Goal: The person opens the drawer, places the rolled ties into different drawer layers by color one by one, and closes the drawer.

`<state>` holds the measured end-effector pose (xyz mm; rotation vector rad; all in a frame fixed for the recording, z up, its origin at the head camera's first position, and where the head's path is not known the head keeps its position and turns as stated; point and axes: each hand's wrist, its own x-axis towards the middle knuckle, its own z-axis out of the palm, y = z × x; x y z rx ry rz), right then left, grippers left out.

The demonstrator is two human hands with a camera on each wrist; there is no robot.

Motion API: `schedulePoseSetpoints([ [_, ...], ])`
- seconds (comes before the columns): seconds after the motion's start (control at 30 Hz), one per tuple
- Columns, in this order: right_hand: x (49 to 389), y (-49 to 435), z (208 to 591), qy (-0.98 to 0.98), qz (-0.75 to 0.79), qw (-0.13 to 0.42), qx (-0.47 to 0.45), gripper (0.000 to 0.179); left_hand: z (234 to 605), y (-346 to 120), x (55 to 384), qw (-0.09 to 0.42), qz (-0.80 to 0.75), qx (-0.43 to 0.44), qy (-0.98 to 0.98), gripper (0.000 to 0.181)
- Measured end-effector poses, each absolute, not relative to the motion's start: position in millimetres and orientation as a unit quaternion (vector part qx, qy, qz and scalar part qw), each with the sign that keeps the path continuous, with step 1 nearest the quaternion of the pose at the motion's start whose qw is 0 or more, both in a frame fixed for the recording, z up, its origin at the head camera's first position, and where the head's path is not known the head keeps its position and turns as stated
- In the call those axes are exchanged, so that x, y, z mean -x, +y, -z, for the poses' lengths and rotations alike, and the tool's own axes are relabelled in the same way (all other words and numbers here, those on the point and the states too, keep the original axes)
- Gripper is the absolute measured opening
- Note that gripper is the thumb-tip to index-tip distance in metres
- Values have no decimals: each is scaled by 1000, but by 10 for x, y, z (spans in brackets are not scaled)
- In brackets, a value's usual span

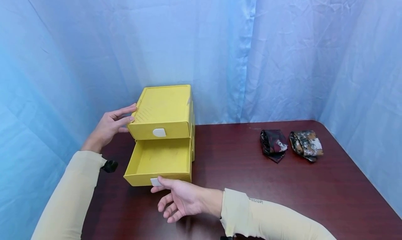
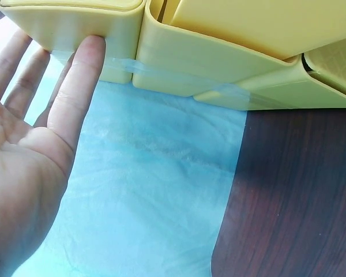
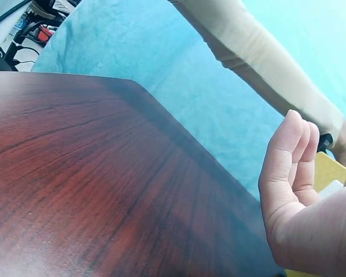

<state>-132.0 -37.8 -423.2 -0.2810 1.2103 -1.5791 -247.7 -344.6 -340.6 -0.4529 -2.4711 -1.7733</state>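
A yellow drawer unit (image 1: pixel 164 103) stands on the table. Its upper drawer (image 1: pixel 142 131) is closed, while the lower drawer (image 1: pixel 163 159) is pulled out and shows a bare inside. My right hand (image 1: pixel 185 200) is at the front of that lower drawer, thumb and index finger pinching its white pull tab (image 1: pixel 155 182). The other fingers of this hand curl loosely below. Against the unit's left side, near the top, rest the outstretched fingers of my left hand (image 1: pixel 108 126); the left wrist view shows a fingertip (image 2: pixel 92 49) on the yellow side wall.
Two folded cloth-like bundles lie at the table's right: a dark maroon one (image 1: pixel 273 144) and a camouflage-patterned one (image 1: pixel 306 144). Light blue curtains (image 1: pixel 220 58) hang around the dark red wooden table (image 1: pixel 238 184).
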Motion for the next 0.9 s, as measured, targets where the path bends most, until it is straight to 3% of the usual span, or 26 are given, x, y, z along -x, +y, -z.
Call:
schedulePoseSetpoints([
  [0.9, 1247, -376, 4374, 508, 651, 549, 132, 61, 3418, -3446, 2482, 35, 575, 142, -805, 50],
])
